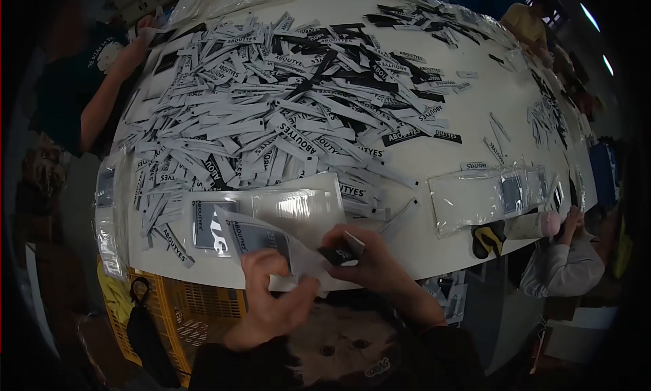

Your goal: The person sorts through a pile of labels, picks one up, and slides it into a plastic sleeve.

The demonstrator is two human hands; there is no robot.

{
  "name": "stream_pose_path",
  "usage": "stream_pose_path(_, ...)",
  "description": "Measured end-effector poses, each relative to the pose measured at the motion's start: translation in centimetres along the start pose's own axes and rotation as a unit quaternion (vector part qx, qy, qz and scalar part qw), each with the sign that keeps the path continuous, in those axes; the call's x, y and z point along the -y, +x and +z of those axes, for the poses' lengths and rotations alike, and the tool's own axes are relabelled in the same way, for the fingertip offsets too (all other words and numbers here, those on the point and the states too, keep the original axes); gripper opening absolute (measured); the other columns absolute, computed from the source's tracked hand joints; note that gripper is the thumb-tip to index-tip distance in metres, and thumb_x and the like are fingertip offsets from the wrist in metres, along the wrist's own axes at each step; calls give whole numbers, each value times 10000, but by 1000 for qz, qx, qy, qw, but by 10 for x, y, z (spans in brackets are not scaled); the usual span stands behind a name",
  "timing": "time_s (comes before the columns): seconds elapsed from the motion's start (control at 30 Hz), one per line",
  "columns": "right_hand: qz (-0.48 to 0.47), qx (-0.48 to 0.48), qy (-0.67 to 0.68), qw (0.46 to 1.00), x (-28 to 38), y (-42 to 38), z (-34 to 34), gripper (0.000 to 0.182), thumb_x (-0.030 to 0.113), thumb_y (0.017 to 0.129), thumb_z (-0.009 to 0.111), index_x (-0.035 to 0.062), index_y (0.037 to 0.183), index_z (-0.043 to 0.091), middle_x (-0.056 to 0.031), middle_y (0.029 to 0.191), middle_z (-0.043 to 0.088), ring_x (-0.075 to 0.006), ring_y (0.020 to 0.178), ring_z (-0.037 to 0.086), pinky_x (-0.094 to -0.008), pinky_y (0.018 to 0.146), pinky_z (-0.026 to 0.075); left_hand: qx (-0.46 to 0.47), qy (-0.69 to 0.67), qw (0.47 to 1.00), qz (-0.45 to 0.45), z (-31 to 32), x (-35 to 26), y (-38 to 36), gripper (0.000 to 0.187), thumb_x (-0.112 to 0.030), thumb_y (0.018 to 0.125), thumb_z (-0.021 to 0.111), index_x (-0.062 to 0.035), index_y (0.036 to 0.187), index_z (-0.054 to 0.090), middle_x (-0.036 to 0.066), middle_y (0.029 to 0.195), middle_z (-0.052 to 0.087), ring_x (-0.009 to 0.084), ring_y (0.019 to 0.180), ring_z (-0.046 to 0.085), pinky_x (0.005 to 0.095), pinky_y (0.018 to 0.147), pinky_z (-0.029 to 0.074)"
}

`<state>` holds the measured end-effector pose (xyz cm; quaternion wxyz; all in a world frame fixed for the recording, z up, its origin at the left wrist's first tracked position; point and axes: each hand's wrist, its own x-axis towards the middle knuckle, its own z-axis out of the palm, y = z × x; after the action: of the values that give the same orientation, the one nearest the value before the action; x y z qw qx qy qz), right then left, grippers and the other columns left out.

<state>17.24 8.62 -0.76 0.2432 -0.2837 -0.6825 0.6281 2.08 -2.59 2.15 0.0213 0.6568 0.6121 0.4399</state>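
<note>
Close to the table's front edge, my left hand (274, 296) pinches a translucent plastic bag (261, 238) printed with a grey panel and ABOUTYES lettering. The bag is tilted up, its lower corner between my two hands. My right hand (373, 265) is closed on a small black-and-white printed label (341, 254), right beside the bag's edge. Behind my hands lies a stack of clear bags (291, 204) flat on the table. A big heap of white and black ABOUTYES label strips (271, 106) spreads beyond it.
More clear bags (468, 194) lie at the right, with yellow-handled scissors (488, 238) and a pink-capped bottle (532, 225) nearby. A yellow crate (196, 313) stands below the table at left. Other people work around the table, one person's arm (108, 99) at left.
</note>
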Motion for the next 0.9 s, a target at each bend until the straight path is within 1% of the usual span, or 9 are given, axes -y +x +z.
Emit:
stream_pose_path(0.13,-22,79,142,987,13,-27,7,202,-2,730,619,53,819,447,1,712,495,-59,653,466,-198,594,389,100,-152,976,122,-10,5,13,293,-194,573,754,-104,814,615,110,1016,516,365,1088,456,476,816,381)
stream_pose_path(0.3,6,-130,366,921,-20,-26,18,179,37,799,561,69,892,411,22,746,470,-56,621,392,-197,591,352,170,-158,973,7,30,14,4,565,-325,554,809,-104,942,462,150,1158,404,355,1066,416,442,845,352)
stream_pose_path(0.33,-74,-141,315,936,-17,-22,12,241,212,828,571,75,953,418,-56,786,503,-147,704,471,-302,715,396,173,-146,974,-24,32,15,5,562,-313,546,814,-96,922,456,154,1140,407,346,1039,417,434,838,347)
stream_pose_path(0.47,-160,-154,385,896,9,-6,7,269,271,862,529,56,986,427,-178,1023,553,-231,985,522,-357,926,356,173,-113,975,-80,37,14,9,601,-277,524,830,-77,929,433,160,1106,410,333,981,425,422,810,342)
stream_pose_path(0.53,-159,-91,375,909,2,0,15,193,189,899,471,35,1011,448,-244,1254,449,-270,1228,385,-390,1049,237,140,-142,977,-73,41,13,5,612,-275,524,831,-80,936,423,155,1099,410,335,981,422,427,818,335)
stream_pose_path(0.7,-38,8,216,976,-7,-3,12,229,39,901,435,3,1125,466,-195,1304,430,-239,1224,389,-370,993,320,120,-100,986,-57,31,20,9,764,-256,504,844,-79,1096,397,158,1140,394,327,1000,431,401,793,358)
stream_pose_path(0.8,-81,-42,250,964,-8,-6,12,314,-6,860,497,-8,1171,454,-156,1298,452,-223,1205,418,-348,973,346,69,-185,965,-175,11,26,19,625,-212,628,794,-41,1139,478,157,1003,520,223,829,534,316,645,410)
stream_pose_path(0.87,-75,-69,282,954,7,-3,17,402,-28,825,545,-15,1213,440,-147,1258,492,-224,1137,495,-344,944,382,208,-241,902,-293,5,49,8,311,-153,774,684,1,1027,590,123,701,582,117,562,514,244,483,379)
stream_pose_path(0.9,-78,-70,282,954,6,-2,12,402,-28,825,545,-15,1213,440,-147,1258,492,-224,1137,495,-344,944,382,151,-219,925,-271,7,41,15,149,-107,856,582,33,839,628,85,492,507,74,434,417,222,435,349)
